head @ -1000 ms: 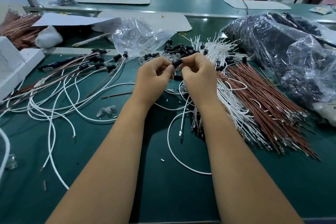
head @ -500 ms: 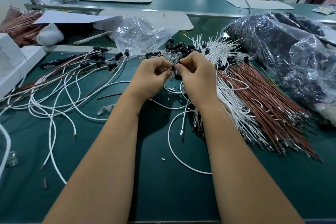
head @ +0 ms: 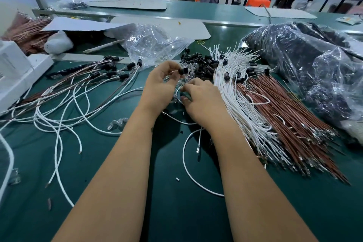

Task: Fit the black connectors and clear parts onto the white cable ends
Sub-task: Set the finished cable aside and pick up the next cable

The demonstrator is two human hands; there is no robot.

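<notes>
On the green counter (head: 196,212), mid-cycle, I'd say: one black connector (head: 182,71) sits pinched in the left hand (head: 160,86) fingers, raised just above the heap of clear parts (head: 187,73) w/ more connectors beside. Right hand (head: 203,100) is low over that heap, fingers curled; can't tell if they hold anything. Next prob needs a clear part picked, then pressed on. White cable (head: 185,160) loops below the wrists.
</notes>
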